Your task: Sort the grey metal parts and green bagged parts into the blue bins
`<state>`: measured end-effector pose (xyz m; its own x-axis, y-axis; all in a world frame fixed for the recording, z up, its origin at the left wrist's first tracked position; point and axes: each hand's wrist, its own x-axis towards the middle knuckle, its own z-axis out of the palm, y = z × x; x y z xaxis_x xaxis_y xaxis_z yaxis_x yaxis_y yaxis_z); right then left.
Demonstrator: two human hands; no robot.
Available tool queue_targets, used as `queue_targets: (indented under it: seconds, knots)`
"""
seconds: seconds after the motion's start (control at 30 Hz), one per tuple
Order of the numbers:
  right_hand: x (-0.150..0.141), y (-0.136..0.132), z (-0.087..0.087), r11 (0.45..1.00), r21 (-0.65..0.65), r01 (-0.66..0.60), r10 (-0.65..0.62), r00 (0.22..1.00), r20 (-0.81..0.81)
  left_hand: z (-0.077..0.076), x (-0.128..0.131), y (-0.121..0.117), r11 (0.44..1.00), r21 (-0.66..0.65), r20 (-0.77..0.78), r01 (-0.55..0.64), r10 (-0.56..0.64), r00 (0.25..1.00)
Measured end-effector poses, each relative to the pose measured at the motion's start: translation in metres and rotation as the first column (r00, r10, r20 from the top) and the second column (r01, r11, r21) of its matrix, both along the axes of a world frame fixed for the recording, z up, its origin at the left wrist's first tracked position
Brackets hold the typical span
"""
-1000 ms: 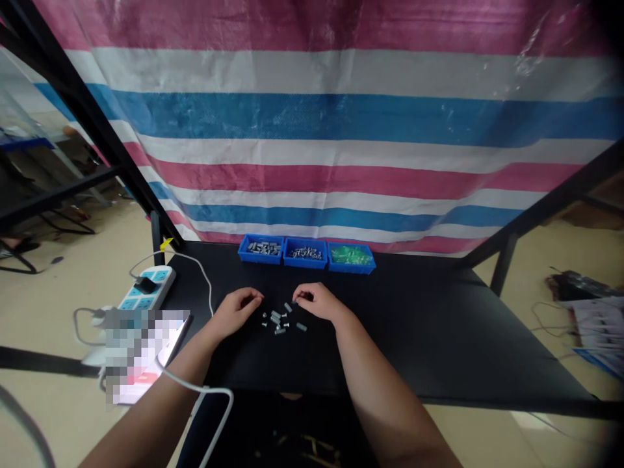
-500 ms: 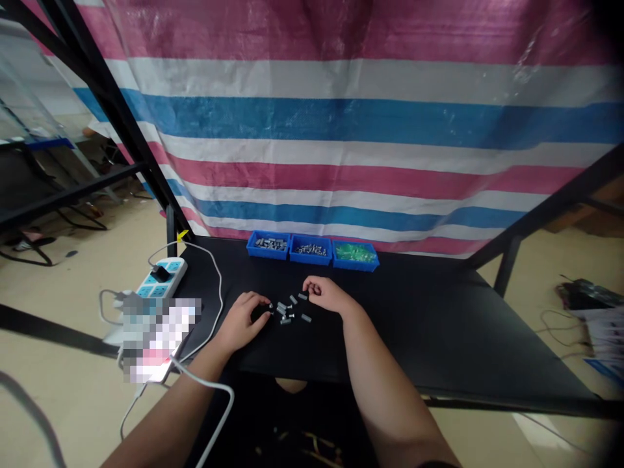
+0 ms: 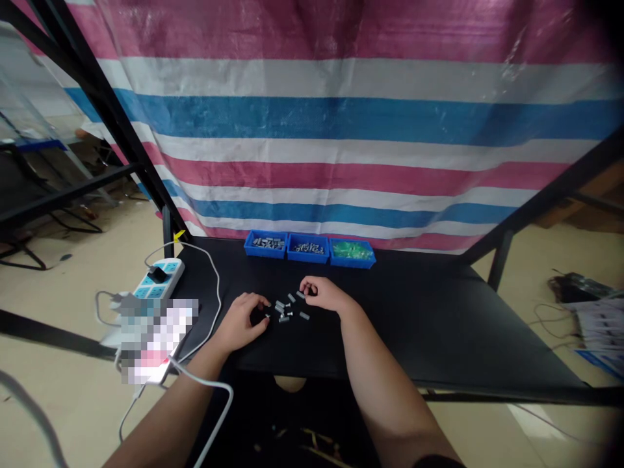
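Observation:
On the black tabletop, several small grey cylinders (image 3: 279, 308) lie scattered with some small silver screws (image 3: 289, 313). My left hand (image 3: 242, 322) rests at the left of this group, thumb and fingers apart in a curve. Tiny shiny pieces show at its fingertips, too small to name surely, and none looks gripped. On the other side, my right hand (image 3: 322, 293) has its fingers curled, with thumb and index finger closed around one small grey cylinder (image 3: 301, 295) at the table surface. Another grey cylinder (image 3: 305, 316) lies just below that hand.
Three blue bins stand along the back: one with grey cylinders (image 3: 266, 252), one with small screws (image 3: 308, 257), one with green pieces (image 3: 351, 262). At left are a power strip (image 3: 166, 279), a white cable (image 3: 219, 286) and a blurred-out lit device. A striped tarp (image 3: 331, 175) hangs behind.
My right hand has moved slightly left and its fingertips have come onto a grey cylinder. My left hand stays nearly in place, its fingertips at the tiny pieces. The view has shifted a little.

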<state>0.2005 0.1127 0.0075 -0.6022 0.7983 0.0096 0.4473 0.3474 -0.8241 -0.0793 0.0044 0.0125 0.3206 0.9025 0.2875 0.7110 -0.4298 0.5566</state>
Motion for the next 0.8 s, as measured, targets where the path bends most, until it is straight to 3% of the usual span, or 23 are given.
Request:
queue_targets:
  seconds: [0.2, 0.43, 0.67, 0.8]
  knots:
    - [0.0, 0.001, 0.0, 0.999, 0.029, -0.018, 0.017, 1.0, 0.017, -0.003, -0.001, 0.001, 1.0, -0.028, -0.035, -0.01, 0.009, 0.999]
    - [-0.003, 0.002, -0.003, 0.987, 0.157, -0.043, 0.034, 0.998, 0.06, -0.011, -0.002, 0.005, 0.999, -0.025, 0.058, -0.032, 0.034, 0.998]
    - [-0.004, 0.001, -0.008, 0.993, 0.055, 0.106, -0.101, 0.991, -0.092, -0.013, -0.005, 0.005, 0.999, -0.025, 0.115, -0.03, 0.033, 0.993]
    - [-0.006, 0.003, -0.007, 0.975, 0.064, 0.215, -0.208, 0.973, -0.101, -0.012, -0.005, 0.005, 1.0, -0.015, 0.094, -0.025, 0.027, 0.995]
